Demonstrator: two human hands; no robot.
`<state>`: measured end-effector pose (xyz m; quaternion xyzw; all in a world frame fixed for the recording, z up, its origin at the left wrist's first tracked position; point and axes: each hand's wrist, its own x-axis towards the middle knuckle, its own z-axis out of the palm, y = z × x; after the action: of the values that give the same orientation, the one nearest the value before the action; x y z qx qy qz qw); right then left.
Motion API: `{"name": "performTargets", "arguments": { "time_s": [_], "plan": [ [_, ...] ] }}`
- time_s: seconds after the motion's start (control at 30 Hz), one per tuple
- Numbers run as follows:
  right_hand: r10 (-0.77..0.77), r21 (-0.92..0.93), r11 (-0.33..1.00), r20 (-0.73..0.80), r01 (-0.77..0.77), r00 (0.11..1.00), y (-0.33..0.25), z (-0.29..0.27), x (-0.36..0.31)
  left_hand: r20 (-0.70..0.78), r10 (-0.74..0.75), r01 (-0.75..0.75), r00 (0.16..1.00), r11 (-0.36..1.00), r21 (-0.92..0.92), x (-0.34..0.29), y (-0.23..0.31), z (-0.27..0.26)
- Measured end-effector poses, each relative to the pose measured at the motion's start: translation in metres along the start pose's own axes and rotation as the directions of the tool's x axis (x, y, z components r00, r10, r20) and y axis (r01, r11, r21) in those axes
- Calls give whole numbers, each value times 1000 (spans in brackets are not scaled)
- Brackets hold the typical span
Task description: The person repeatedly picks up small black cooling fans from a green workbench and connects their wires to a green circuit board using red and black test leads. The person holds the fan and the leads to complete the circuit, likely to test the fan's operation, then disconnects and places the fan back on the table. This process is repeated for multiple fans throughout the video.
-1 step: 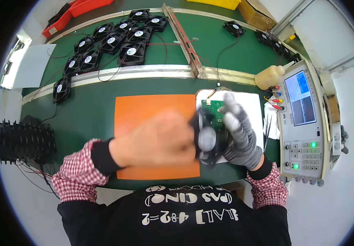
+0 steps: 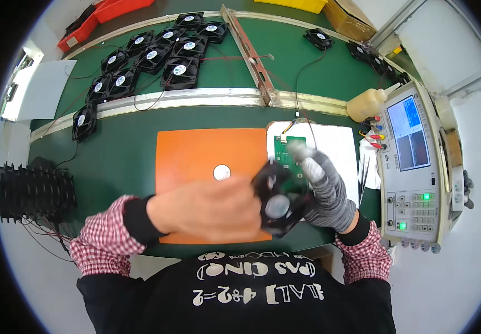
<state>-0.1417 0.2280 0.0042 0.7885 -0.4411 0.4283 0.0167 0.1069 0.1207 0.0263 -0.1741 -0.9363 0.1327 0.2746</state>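
Nothing moved since prev frame, black fan [image 2: 278, 201] gripped btwn left hand [image 2: 207, 209] & gloved right hand [image 2: 325, 189] fingers, above orange mat [image 2: 196, 153].

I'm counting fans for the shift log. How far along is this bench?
Looks done: fans laid out in a group at the back of the green bench. In hand: one black fan, held between the bare left hand and the gloved right hand, near the green circuit board. Left: apparently the black stack at the left edge.
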Motion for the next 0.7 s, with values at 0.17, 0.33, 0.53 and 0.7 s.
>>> {"name": "performTargets", "arguments": {
  "time_s": [0.17,0.33,0.53,0.7],
  "plan": [
    [27,-270,963,-6,-28,1000,15,-17,-7,-132,-561,576,818,788,219,-58,-34,-35],
    [403,-216,894,-3,-394,915,39,-23,-13,-374,-620,723,690,621,303,-56,-42,-31],
    [652,321,688,121,-651,749,34,3,-16,130,-587,600,799,790,-127,-28,22,14],
    [532,159,822,132,-547,837,42,4,-21,141,-771,753,621,537,-382,-25,7,-1]
  ]
}}
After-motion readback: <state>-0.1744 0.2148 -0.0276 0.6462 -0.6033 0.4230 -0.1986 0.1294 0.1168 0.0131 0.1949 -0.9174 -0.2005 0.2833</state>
